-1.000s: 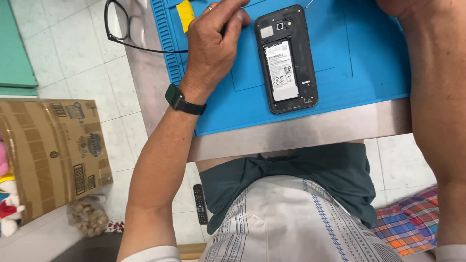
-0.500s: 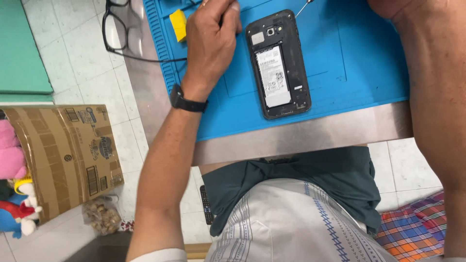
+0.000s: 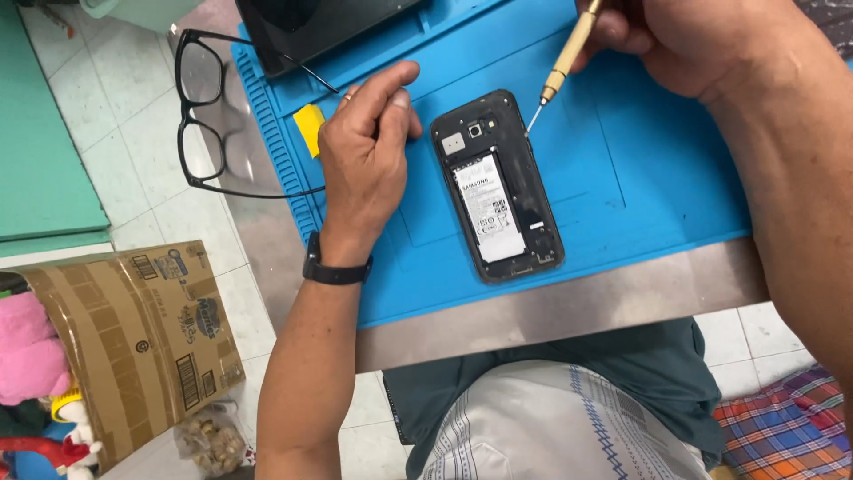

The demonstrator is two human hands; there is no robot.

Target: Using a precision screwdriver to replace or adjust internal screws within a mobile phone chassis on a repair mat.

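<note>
**Two hands, one opened phone — a light, fragile job**

Two bare hands work over a blue silicone mat point(image 3: 657, 178) on a metal table point(image 3: 551, 311). The opened phone point(image 3: 498, 182) lies face-down near the mat's front edge, back cover off, its battery point(image 3: 487, 209) and camera module exposed. The left hand point(image 3: 364, 164) rests on the mat just beside the phone's left side, fingers curled loosely together, the fingertips near the phone's top corner; whether they touch it I cannot tell. The right hand point(image 3: 689, 44) pinches a slim precision screwdriver point(image 3: 564, 62), its tip at the phone's upper right edge.

By my judgement the phone is light, flat and stiff, yet delicate with its insides open — best steadied by its plastic side rims, never by pressing on the battery or circuitry. The grippy mat should keep it from sliding.

Black-framed glasses point(image 3: 209, 124) sit at the mat's left edge, a small yellow piece point(image 3: 310, 128) beside them, a dark tray point(image 3: 311, 27) behind. A cardboard box point(image 3: 133, 338) stands on the floor.
</note>
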